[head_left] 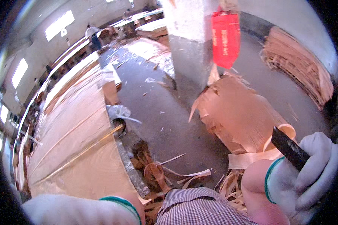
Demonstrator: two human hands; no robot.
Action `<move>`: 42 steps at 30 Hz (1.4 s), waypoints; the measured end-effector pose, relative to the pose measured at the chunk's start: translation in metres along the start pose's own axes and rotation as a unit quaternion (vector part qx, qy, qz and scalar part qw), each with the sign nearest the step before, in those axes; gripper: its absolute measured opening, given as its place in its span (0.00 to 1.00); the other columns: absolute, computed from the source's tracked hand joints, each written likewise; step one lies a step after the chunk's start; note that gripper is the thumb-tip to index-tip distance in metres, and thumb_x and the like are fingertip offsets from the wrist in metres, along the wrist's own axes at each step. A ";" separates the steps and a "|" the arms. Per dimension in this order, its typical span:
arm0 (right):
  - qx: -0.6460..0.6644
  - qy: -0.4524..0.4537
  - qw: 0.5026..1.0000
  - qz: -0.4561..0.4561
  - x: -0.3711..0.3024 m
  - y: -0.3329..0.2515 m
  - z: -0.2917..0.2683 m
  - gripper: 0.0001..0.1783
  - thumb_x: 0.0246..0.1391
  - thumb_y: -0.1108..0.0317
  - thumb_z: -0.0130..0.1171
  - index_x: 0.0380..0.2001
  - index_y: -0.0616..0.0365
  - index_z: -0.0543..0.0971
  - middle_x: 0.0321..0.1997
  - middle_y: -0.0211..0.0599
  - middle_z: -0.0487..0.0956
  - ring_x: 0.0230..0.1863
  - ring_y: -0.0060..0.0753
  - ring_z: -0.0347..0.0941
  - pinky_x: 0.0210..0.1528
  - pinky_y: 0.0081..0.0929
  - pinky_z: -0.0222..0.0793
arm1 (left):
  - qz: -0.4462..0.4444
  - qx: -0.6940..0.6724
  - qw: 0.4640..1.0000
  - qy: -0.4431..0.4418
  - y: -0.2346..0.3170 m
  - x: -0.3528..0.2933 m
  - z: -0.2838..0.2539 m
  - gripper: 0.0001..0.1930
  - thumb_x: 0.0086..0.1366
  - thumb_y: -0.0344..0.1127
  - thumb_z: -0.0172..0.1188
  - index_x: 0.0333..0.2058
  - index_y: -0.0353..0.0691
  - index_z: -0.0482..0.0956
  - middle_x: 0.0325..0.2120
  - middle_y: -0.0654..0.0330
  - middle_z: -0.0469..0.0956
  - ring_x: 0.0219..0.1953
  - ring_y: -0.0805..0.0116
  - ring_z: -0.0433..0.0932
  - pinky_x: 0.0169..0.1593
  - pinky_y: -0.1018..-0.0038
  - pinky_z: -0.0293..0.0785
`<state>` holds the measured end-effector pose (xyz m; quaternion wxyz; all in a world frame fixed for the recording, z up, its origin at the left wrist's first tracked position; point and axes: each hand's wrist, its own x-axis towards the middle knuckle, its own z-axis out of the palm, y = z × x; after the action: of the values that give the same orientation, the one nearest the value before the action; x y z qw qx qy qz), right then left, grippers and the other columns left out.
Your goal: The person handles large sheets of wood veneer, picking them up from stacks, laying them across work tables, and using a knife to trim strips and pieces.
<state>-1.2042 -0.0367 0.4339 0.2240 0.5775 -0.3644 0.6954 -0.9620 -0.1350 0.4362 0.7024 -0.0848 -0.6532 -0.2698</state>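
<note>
The right hand (315, 172), in a white glove with a green cuff, is closing its curled fingers around a dark blade (289, 147). The blade is sticking out beyond the fist at the right, its long axis slanting from lower right to upper left; its angled tip is pointing up and left, away from the body. In view the tip is lying just beside a curled sheet (288, 130); whether they are touching I cannot tell. The left hand (64, 210), gloved alike, is reaching leftward along the lower edge by the near end of the pale sheets (71, 131); its fingers are not showing clearly, so I cannot tell how far they are spread or whether they are holding anything.

Between the forearms a checked garment (199, 204) is showing. A yellow strip (80, 152) is running diagonally across the pale sheets. To the right, a stack (240, 108) is lying on the grey floor (169, 131), with scraps (233, 187) lying below it. Beyond, a red bag (226, 39) is hanging beside a pillar (189, 48), and a person (93, 35) is standing far off.
</note>
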 end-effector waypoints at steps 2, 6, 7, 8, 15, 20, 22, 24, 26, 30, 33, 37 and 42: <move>0.036 -0.009 0.999 0.006 0.004 0.022 0.015 0.10 0.58 0.62 0.47 0.25 0.54 0.67 0.17 0.28 0.65 0.15 0.20 0.58 0.22 0.18 0.56 | 0.008 0.046 0.999 0.011 -0.006 0.006 -0.001 0.13 0.57 0.27 0.50 0.42 0.34 0.74 0.45 0.49 0.73 0.48 0.58 0.74 0.53 0.61 0.71; 0.106 -0.027 0.994 0.021 0.010 0.054 0.061 0.11 0.58 0.61 0.47 0.25 0.53 0.66 0.16 0.29 0.64 0.14 0.20 0.58 0.22 0.18 0.55 | 0.030 0.148 0.988 0.042 -0.015 0.016 -0.022 0.12 0.57 0.25 0.51 0.41 0.34 0.74 0.45 0.49 0.74 0.48 0.57 0.75 0.52 0.60 0.72; 0.121 -0.028 0.992 0.023 0.012 0.061 0.075 0.11 0.58 0.61 0.47 0.24 0.53 0.65 0.16 0.29 0.64 0.14 0.20 0.58 0.22 0.18 0.55 | 0.038 0.171 0.983 0.048 -0.019 0.018 -0.029 0.12 0.57 0.25 0.51 0.41 0.34 0.74 0.44 0.49 0.74 0.47 0.57 0.75 0.52 0.60 0.72; 0.135 -0.029 0.990 0.032 0.011 0.066 0.089 0.11 0.58 0.61 0.47 0.24 0.53 0.65 0.16 0.29 0.64 0.14 0.20 0.57 0.21 0.18 0.55 | 0.041 0.194 0.979 0.055 -0.024 0.018 -0.038 0.12 0.57 0.25 0.51 0.41 0.33 0.74 0.44 0.48 0.74 0.47 0.57 0.75 0.52 0.60 0.73; 0.305 -0.260 0.752 0.522 -0.040 0.112 0.207 0.14 0.59 0.58 0.51 0.38 0.59 0.73 0.31 0.41 0.76 0.23 0.25 0.71 0.25 0.20 0.68 | -0.078 0.346 0.919 0.173 -0.100 -0.028 -0.178 0.19 0.50 0.15 0.44 0.41 0.30 0.74 0.44 0.47 0.75 0.47 0.57 0.75 0.52 0.62 0.72; 0.342 -0.534 0.711 0.302 -0.204 0.199 0.378 0.12 0.57 0.72 0.54 0.44 0.60 0.77 0.40 0.39 0.80 0.35 0.28 0.76 0.37 0.23 0.72 | -0.439 0.387 0.778 0.231 -0.184 -0.127 -0.274 0.14 0.59 0.19 0.54 0.44 0.32 0.77 0.41 0.59 0.77 0.45 0.72 0.74 0.50 0.76 0.70; 0.271 -0.646 0.683 0.208 -0.262 0.215 0.423 0.10 0.54 0.70 0.57 0.41 0.55 0.79 0.41 0.44 0.79 0.41 0.44 0.77 0.44 0.33 0.73 | -0.511 0.321 0.764 0.228 -0.203 -0.171 -0.298 0.14 0.58 0.22 0.56 0.44 0.33 0.77 0.39 0.58 0.78 0.44 0.70 0.75 0.50 0.74 0.71; 0.251 -0.685 0.673 0.118 -0.315 0.219 0.468 0.12 0.54 0.65 0.57 0.42 0.54 0.77 0.45 0.44 0.76 0.39 0.48 0.76 0.42 0.37 0.73 | -0.516 0.420 0.733 0.145 -0.212 -0.186 -0.308 0.13 0.58 0.28 0.56 0.43 0.36 0.77 0.40 0.51 0.78 0.44 0.58 0.77 0.51 0.69 0.70; 0.200 -0.728 0.652 0.068 -0.340 0.209 0.512 0.15 0.52 0.61 0.58 0.42 0.55 0.75 0.47 0.46 0.74 0.39 0.51 0.76 0.41 0.41 0.73 | -0.516 0.533 0.669 0.054 -0.211 -0.190 -0.320 0.12 0.58 0.34 0.55 0.41 0.38 0.77 0.41 0.49 0.77 0.45 0.52 0.75 0.52 0.63 0.70; 0.194 -0.758 0.622 -0.028 -0.375 0.209 0.600 0.18 0.50 0.60 0.56 0.41 0.59 0.68 0.42 0.50 0.75 0.35 0.51 0.77 0.35 0.45 0.74 | -0.594 0.629 0.502 0.008 -0.211 -0.203 -0.349 0.15 0.59 0.44 0.51 0.40 0.43 0.78 0.41 0.52 0.78 0.44 0.52 0.76 0.50 0.61 0.71; 0.212 -0.806 0.550 -0.056 -0.390 0.219 0.647 0.16 0.49 0.65 0.53 0.41 0.61 0.67 0.34 0.53 0.79 0.33 0.54 0.78 0.33 0.47 0.73 | -0.654 0.645 0.394 0.022 -0.210 -0.231 -0.366 0.17 0.59 0.46 0.51 0.42 0.45 0.79 0.40 0.53 0.78 0.43 0.53 0.76 0.49 0.60 0.71; 0.353 -0.853 0.382 -0.044 -0.340 0.245 0.687 0.22 0.45 0.61 0.56 0.39 0.67 0.72 0.36 0.60 0.77 0.38 0.51 0.76 0.41 0.37 0.71 | -0.666 0.631 0.395 0.048 -0.256 -0.239 -0.380 0.15 0.59 0.44 0.51 0.41 0.44 0.79 0.39 0.53 0.79 0.42 0.52 0.77 0.49 0.60 0.71; 0.493 -0.793 0.247 0.259 -0.286 0.351 0.734 0.13 0.49 0.71 0.60 0.38 0.65 0.76 0.28 0.21 0.70 0.32 0.15 0.64 0.33 0.21 0.65 | -0.635 0.645 0.422 -0.051 -0.397 -0.204 -0.429 0.14 0.60 0.38 0.52 0.43 0.46 0.78 0.45 0.55 0.77 0.51 0.54 0.72 0.57 0.60 0.64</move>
<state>-0.9246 -0.7897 0.1199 -0.6985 0.7100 -0.0747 -0.0491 -0.7825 -0.6165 0.0903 0.1463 0.8183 -0.5396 -0.1338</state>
